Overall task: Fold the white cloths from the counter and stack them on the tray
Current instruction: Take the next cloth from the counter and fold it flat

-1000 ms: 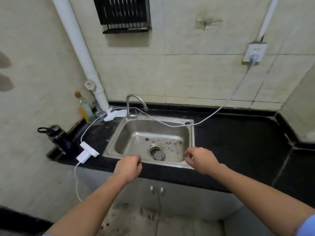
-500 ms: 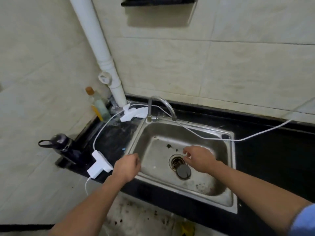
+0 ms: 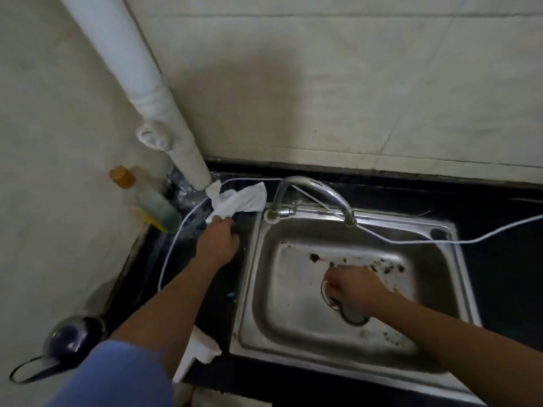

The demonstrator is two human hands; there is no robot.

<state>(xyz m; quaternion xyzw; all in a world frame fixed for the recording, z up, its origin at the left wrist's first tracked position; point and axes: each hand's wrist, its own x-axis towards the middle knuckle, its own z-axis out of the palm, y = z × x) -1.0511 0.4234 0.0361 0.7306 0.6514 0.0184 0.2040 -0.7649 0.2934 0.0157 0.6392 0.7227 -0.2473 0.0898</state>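
White cloth (image 3: pixel 244 199) lay crumpled on the black desk (image 3: pixel 499 274) at the sink's (image 3: pixel 264 289) ten o'clock, its near end pinched by the fingers of the left hand (image 3: pixel 219 242), seemingly to lift it for folding, while the right hand (image 3: pixel 357 292) hung loosely curled and empty over the drain (image 3: pixel 355 317).

The cloth (image 3: pixel 241 201) at eleven o'clock from the sink (image 3: pixel 288 312) is white, and the counter (image 3: pixel 505 274) is black. The sink is dull silver, flecked with brown. At ten o'clock, a bottle (image 3: pixel 152 201) has an orange cap and greenish contents. The sleeve (image 3: pixel 117 374) at seven o'clock is blue.
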